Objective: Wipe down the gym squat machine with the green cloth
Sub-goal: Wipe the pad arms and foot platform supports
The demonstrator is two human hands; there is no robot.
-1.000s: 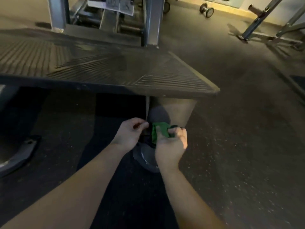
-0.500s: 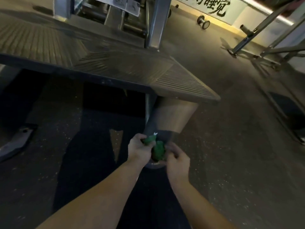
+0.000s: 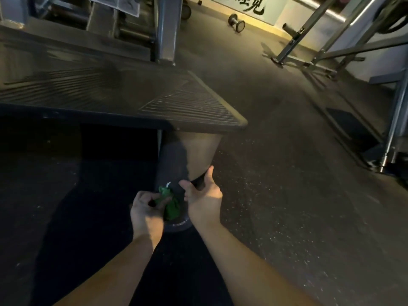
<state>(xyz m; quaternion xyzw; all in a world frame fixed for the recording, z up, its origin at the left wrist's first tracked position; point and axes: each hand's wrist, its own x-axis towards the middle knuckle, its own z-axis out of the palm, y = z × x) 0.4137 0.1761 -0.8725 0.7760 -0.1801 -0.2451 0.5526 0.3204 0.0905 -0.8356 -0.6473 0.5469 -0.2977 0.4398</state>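
— What does the person wear?
— Dark trousers (image 3: 183, 268), close to black. The 2 forearms (image 3: 231, 250) are bare down to the left hand (image 3: 145, 208) and right hand (image 3: 204, 195).
— And the foot?
— A dark shoe (image 3: 174, 171) with a small white mark (image 3: 168, 184) and a grey sole edge (image 3: 180, 224).

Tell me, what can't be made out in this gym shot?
All in the head view:
- green cloth: bunched up, and the left hand gripping it hides part.
- wall lettering: cut off by the top edge.
- Space under the squat machine footplate: lost in shadow.
- posted sheet on the machine: print blurred and too small.
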